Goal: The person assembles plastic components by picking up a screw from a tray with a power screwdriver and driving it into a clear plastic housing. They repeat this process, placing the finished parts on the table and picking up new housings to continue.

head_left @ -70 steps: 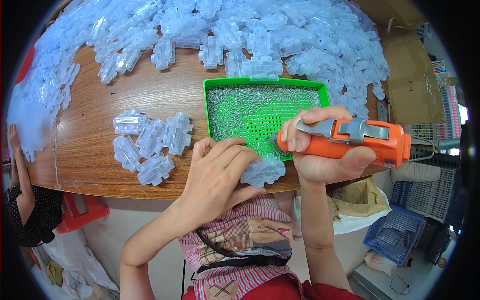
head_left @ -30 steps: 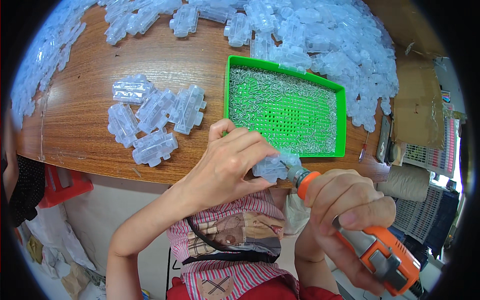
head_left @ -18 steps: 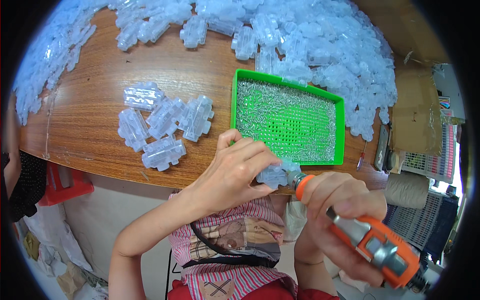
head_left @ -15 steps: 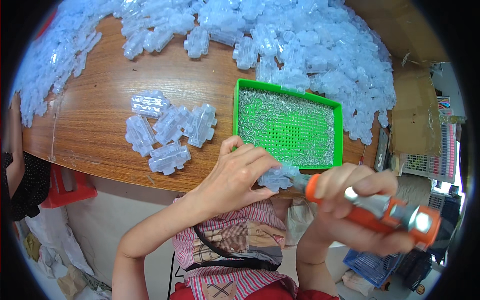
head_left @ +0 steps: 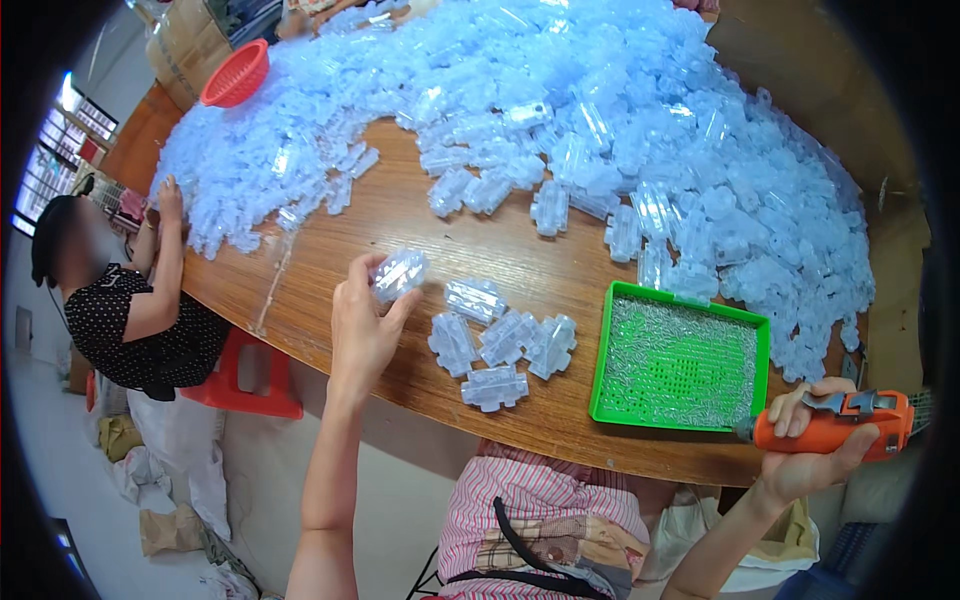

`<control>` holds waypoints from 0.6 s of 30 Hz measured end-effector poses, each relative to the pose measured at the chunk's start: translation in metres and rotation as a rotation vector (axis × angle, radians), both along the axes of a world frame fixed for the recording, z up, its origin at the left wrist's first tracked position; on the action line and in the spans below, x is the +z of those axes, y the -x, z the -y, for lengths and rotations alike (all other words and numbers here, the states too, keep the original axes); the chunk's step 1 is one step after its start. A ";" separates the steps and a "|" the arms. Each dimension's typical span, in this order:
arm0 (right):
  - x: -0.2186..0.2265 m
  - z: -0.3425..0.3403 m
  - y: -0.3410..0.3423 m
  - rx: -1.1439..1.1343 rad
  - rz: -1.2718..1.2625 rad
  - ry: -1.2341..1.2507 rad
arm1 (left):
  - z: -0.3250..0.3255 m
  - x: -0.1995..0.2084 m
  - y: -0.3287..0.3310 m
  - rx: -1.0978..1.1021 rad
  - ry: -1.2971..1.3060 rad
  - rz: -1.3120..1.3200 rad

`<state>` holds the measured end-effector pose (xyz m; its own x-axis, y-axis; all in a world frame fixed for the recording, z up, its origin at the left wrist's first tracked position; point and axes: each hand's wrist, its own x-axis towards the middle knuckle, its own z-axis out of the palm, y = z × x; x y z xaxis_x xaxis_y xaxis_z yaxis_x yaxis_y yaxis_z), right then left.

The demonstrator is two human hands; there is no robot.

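A clear plastic casing (head_left: 402, 273) is pinched between the thumb and fingers of my left hand (head_left: 360, 330), held over the table left of a small group of like casings (head_left: 507, 337). My right hand (head_left: 800, 465) grips an orange power screwdriver (head_left: 888, 428) at the right. Its grey nose points left, at the near right corner of a shallow green tray (head_left: 602, 365). Small silvery screws (head_left: 735, 350) lie spread across the tray's perforated bottom.
A large heap of clear casings (head_left: 640, 100) covers the far side of the brown table (head_left: 330, 290). A red basket (head_left: 238, 75) sits on it at far left. Another person (head_left: 140, 300) sits at the left table edge, near a red stool (head_left: 255, 375). Cardboard (head_left: 895, 320) stands at right.
My left hand has moved left with a casing, away from the tray's near edge. The screwdriver has swung right, off the work. The view has shifted left, showing the other person.
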<state>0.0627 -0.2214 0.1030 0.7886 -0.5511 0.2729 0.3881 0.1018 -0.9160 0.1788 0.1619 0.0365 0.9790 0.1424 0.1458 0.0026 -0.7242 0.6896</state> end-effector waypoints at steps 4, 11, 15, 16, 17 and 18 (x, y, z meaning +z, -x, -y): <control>0.000 0.004 0.002 0.010 0.026 0.000 | -0.028 -0.015 -0.006 -0.193 -0.154 -0.114; -0.004 -0.003 0.002 -0.050 0.014 0.050 | -0.013 0.002 -0.044 -0.290 -0.160 -0.131; -0.007 -0.010 0.000 -0.014 0.028 0.003 | 0.010 -0.013 -0.112 -0.111 -0.073 -0.013; -0.008 -0.011 -0.001 -0.014 0.025 -0.018 | 0.015 -0.019 -0.125 -0.090 -0.144 -0.014; -0.006 -0.015 -0.002 -0.007 0.100 0.002 | 0.020 -0.024 -0.138 -0.073 -0.213 -0.009; -0.006 -0.014 -0.001 -0.016 0.107 0.002 | 0.017 -0.027 -0.147 -0.110 -0.166 -0.080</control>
<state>0.0642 -0.2077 0.0973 0.7463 -0.5626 0.3559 0.4852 0.0936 -0.8694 0.3263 0.1450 0.0091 0.9967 0.0147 0.0793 -0.0325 -0.8268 0.5615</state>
